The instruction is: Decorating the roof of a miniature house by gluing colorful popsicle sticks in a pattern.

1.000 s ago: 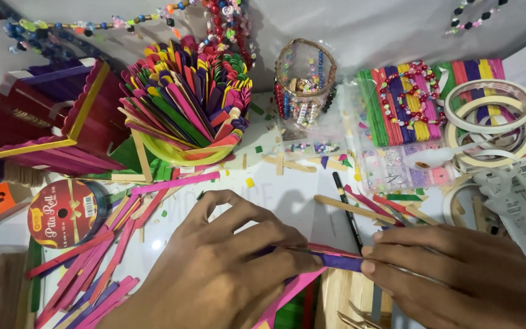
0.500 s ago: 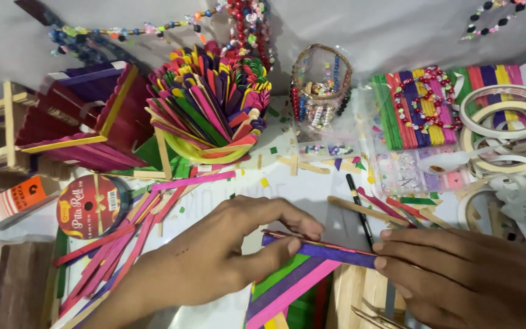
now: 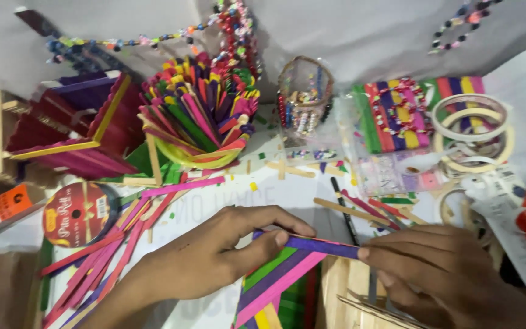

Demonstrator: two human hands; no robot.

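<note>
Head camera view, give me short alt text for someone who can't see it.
Two hands hold a purple craft stick between them, the left hand at one end and the right hand at the other, above a worktable. Behind them stand a cup of coloured sticks, rolls of tape and strings of beads.

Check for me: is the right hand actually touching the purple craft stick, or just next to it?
Touching. In the head view, the right hand's fingertips press on one end of the purple craft stick, while the left hand pinches the other end.
</note>
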